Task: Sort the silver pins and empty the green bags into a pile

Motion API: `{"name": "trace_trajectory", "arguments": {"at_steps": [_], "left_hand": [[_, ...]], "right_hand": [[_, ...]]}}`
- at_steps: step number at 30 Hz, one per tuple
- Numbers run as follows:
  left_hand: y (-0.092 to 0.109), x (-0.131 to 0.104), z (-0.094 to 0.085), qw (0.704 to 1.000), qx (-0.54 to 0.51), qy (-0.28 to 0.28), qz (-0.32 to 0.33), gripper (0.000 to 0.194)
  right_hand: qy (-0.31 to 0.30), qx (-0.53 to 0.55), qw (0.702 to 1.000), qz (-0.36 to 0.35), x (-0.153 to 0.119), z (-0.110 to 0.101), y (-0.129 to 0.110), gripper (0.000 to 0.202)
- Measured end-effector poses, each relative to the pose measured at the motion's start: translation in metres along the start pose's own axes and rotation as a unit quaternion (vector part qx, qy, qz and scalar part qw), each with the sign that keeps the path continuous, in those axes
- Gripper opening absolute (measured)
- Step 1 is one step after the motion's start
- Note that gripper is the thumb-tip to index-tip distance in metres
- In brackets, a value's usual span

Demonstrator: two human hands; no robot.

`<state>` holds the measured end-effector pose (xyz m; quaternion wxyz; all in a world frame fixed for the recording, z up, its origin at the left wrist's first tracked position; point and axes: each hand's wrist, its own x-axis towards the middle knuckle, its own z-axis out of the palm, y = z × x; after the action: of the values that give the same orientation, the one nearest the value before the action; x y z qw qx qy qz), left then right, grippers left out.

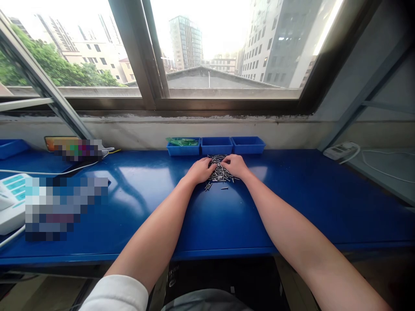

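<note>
A heap of small, slim metal pieces (221,173), screws or nails by their look, lies on the blue table (145,224). At its left side rests my left hand (201,169), thumb apart from the fingers, touching the heap. My right hand (236,166) is over the heap's right side with thumb and fingertips brought together. Anything in that pinch is too small to make out. A few loose pieces (208,186) and one single piece (224,188) lie just in front of the heap.
Behind the heap stand three blue bins: the left bin (183,150) with a green plastic bag (182,141), the middle bin (216,146) and the right bin (248,145). A white device (13,203) sits at left. A power strip (340,150) lies at right.
</note>
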<state>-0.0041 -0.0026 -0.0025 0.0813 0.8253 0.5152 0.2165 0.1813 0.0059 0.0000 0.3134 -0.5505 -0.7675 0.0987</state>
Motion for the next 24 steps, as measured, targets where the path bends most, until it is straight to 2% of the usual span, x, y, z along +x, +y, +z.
{"name": "trace_trajectory", "arguments": {"at_steps": [5, 9, 16, 21, 24], "left_hand": [[-0.001, 0.001, 0.001, 1.0, -0.003, 0.004, 0.003, 0.05], [-0.001, 0.001, 0.0, 1.0, 0.0, 0.013, 0.003, 0.049], [0.002, 0.002, -0.002, 0.998, -0.002, 0.056, 0.01, 0.045], [0.005, 0.001, -0.004, 0.994, -0.014, 0.099, 0.038, 0.041], [0.008, 0.0, -0.006, 0.991, -0.026, 0.113, 0.067, 0.034]], "right_hand": [[0.01, -0.002, 1.0, -0.011, 0.001, 0.002, 0.001, 0.013], [0.041, 0.005, 0.999, -0.018, 0.0, 0.002, 0.0, 0.016], [0.089, 0.032, 0.995, -0.034, 0.0, 0.0, -0.001, 0.016], [0.142, 0.079, 0.987, -0.019, 0.0, -0.001, -0.007, 0.019], [0.12, 0.134, 0.984, -0.009, -0.001, -0.003, -0.013, 0.024]]}}
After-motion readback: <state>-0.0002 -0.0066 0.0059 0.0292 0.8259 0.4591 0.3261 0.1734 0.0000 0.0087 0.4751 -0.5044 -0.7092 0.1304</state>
